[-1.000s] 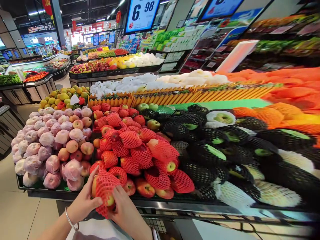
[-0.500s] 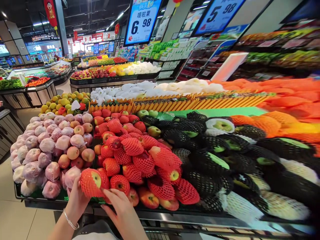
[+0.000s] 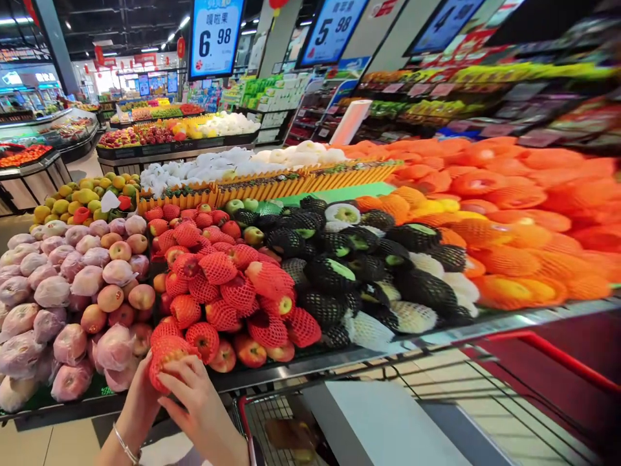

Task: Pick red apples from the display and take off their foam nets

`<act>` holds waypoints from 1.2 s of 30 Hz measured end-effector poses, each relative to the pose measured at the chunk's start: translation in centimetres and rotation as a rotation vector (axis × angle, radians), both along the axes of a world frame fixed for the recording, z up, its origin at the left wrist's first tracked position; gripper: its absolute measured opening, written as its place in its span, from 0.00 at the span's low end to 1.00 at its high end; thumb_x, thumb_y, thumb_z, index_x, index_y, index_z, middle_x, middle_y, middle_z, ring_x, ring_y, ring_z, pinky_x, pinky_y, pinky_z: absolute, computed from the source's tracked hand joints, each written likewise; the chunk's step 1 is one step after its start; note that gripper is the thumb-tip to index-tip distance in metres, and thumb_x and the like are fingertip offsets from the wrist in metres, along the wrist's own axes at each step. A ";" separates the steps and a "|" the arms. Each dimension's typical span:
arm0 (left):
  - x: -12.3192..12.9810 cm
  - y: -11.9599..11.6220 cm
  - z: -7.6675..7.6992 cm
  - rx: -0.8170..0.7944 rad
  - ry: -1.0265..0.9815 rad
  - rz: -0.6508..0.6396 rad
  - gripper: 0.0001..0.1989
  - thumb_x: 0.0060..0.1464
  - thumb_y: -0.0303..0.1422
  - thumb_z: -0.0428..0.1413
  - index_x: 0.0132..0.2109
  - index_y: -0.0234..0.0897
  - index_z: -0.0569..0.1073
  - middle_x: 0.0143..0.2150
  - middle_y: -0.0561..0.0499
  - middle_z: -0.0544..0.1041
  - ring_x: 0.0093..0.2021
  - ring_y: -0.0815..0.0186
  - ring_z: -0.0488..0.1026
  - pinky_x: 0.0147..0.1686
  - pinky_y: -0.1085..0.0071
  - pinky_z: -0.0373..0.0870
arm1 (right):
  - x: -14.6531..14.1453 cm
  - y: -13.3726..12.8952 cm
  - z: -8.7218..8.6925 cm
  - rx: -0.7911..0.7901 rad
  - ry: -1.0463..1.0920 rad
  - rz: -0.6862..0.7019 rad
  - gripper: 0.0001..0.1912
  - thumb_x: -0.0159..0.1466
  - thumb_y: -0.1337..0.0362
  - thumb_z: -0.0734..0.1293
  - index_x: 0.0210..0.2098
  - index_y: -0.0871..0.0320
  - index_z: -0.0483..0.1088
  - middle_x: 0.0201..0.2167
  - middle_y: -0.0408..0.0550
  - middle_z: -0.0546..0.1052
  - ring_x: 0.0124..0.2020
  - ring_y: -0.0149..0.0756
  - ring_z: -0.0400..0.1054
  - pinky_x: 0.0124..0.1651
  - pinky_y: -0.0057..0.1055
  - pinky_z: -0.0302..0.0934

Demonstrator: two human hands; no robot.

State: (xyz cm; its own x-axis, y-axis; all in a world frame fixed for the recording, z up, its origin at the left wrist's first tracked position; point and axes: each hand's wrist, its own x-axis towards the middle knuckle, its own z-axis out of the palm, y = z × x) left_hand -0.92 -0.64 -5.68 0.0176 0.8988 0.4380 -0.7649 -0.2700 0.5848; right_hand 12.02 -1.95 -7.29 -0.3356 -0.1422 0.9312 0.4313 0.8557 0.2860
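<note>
A fruit in a red foam net (image 3: 167, 355) is between my two hands at the front edge of the display. My left hand (image 3: 143, 382) wraps round its left side, with a bracelet on the wrist. The fingers of my right hand (image 3: 187, 388) are bent and pressed on the net from the right. Red-netted apples (image 3: 218, 266) lie in a heap just behind. To the left are plastic-wrapped fruits (image 3: 53, 291), and to the right are fruits in black nets (image 3: 330, 272).
A metal shopping cart (image 3: 272, 421) holding a large white box (image 3: 369, 421) stands at the lower right, against the display's metal front edge (image 3: 291, 370). Orange-netted fruits (image 3: 514, 259) fill the right side. Price screens (image 3: 216, 39) hang above.
The view has turned right, bringing the cart and more orange-netted fruit into sight. My right hand has moved up onto the netted fruit, which now shows its net side instead of the bare yellowish patch.
</note>
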 end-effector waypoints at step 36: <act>-18.4 5.6 39.6 0.572 0.913 1.488 0.29 0.58 0.34 0.52 0.65 0.28 0.64 0.64 0.36 0.61 0.67 0.50 0.55 0.71 0.55 0.47 | 9.9 3.5 27.9 0.052 0.578 -0.282 0.40 0.55 0.46 0.69 0.60 0.62 0.61 0.55 0.61 0.65 0.60 0.50 0.59 0.64 0.46 0.56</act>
